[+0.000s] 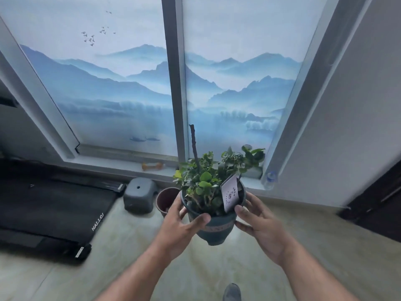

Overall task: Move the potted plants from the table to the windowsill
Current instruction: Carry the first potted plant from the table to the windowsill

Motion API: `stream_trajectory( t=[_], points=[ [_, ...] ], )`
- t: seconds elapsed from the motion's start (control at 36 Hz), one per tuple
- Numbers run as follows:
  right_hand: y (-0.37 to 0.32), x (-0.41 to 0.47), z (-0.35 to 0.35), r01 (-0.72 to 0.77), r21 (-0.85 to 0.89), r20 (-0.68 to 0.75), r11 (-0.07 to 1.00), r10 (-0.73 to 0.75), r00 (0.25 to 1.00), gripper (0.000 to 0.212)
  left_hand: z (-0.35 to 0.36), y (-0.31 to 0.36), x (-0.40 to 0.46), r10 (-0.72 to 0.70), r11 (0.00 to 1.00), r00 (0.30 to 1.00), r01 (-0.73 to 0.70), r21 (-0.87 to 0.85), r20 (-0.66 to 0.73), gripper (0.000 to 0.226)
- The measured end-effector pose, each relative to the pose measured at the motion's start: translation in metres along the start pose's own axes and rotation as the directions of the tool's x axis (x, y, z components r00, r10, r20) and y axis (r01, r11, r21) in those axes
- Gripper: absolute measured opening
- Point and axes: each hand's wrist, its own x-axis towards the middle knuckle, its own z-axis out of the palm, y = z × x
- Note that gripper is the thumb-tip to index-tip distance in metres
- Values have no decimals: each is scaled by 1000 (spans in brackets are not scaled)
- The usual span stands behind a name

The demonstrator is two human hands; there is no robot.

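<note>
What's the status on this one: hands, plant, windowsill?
Left hand and right hand grip the potted plant, carried above the floor. Windowsill ahead, not reached. Orange dumbbell and plastic bottle on it.

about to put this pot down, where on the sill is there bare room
Bare sill runs from the left window frame to the orange dumbbell. The right end is crowded: a bottle sits in the corner, and the held potted plant hides the stretch between.

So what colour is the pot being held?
Teal-blue pot, with a grey band, seen in the head view.
</note>
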Motion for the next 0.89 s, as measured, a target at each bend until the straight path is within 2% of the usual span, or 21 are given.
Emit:
stream_trajectory(
  t=[0.19,0.39,0.69,0.89],
  points=[
    [-8,152,-68,-24,-26,72,999,25,997,48,22,-20,142,-40,999,997,39,-15,-69,95],
    [-22,254,-108,-62,-119,108,991,75,991,47,32,-42,244,-71,997,993,73,16,-99,80],
    [-19,405,-115,-187,-205,37,961,198,980,56,-2,-71,391,-123,992,989,120,-44,-86,71],
    [18,518,-118,-201,-261,38,944,218,975,55,-45,-128,490,-195,981,976,193,-36,-96,82]
  ],
)
